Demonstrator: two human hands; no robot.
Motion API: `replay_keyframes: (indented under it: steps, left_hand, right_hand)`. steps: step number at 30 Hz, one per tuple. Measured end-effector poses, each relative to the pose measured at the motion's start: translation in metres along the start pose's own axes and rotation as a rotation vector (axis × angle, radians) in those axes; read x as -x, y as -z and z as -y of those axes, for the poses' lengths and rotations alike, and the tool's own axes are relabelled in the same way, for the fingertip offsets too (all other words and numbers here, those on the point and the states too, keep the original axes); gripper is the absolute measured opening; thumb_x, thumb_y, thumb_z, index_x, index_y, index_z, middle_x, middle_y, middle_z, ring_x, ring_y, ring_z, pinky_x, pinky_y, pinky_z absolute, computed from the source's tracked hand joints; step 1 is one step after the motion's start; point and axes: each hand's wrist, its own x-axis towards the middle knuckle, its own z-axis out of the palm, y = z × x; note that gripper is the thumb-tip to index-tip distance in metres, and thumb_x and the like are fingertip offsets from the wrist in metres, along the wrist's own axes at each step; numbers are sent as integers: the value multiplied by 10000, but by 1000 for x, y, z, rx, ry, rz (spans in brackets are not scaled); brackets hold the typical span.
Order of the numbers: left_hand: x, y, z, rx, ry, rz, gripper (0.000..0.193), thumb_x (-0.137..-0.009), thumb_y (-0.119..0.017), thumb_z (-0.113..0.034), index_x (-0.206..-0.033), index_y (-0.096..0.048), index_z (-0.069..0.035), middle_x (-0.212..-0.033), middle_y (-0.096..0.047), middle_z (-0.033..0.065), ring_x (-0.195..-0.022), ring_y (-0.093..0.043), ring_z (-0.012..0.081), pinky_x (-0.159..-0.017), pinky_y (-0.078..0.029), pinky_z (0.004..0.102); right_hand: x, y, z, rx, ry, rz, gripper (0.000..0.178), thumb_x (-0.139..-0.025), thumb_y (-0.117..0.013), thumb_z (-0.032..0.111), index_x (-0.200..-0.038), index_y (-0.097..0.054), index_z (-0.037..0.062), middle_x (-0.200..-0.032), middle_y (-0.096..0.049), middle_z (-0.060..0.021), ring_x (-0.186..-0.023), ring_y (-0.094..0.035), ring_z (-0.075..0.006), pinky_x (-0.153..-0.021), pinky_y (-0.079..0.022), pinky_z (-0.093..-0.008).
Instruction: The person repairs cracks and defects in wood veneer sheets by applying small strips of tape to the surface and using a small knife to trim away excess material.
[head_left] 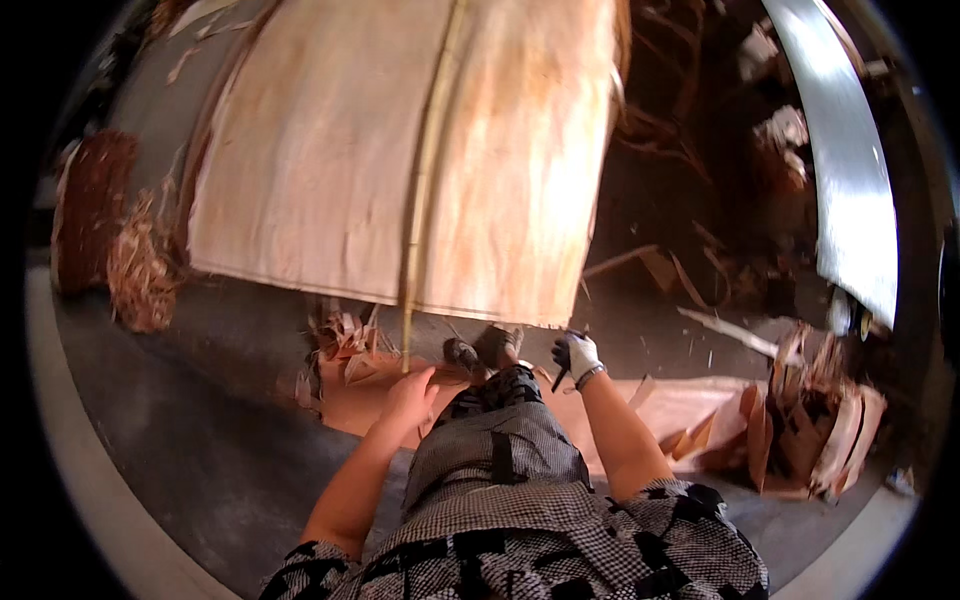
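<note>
A large stack of pale wood veneer sheets lies in front of me, with a long yellowish bamboo stick running lengthwise over it. The stick's near end juts past the stack's front edge. My left hand is bare and just below that end, fingers stretched out; I see no grip on the stick. At the stack's near right corner is my right hand, in a white glove with dark fingers. Its fingers are closed around a dark, narrow tool that points down; its exact kind is unclear.
Reddish veneer lies on the floor around my feet. A bundle of veneer scraps stands at the right, another scrap bundle at the left. A shiny metal sheet curves along the far right. Loose strips litter the floor beside the stack.
</note>
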Motion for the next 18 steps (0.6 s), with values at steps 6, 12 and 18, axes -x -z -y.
replay_keyframes:
  steps: [6,12,18]
  left_hand:
    - [-10,-14,7,-80,-227,282,253,-792,-529,-168,-1002,-534,-26,-905,-591,172,-820,-558,352,-704,-438,441]
    - [-44,-15,-5,-122,-189,268,279,-822,-517,-184,-1051,-521,-24,-894,-594,181,-824,-561,358,-718,-449,425]
    - [-113,1,-110,285,-141,218,363,-854,-523,-234,-1138,-512,-8,-1046,-590,186,-958,-586,277,-799,-463,334]
  right_hand:
    - [-78,-11,-10,-83,-176,-308,170,-858,-522,215,-935,-498,66,-731,-563,-106,-546,-553,-291,-452,-470,-386]
    - [-75,-12,-13,-278,-19,-448,126,-827,-576,193,-779,-499,106,-517,-443,-4,-379,-385,-135,-344,-317,-283]
    - [47,-49,23,-90,492,-171,139,-749,-642,53,-828,-534,86,-604,-514,15,-451,-438,-77,-379,-340,-218]
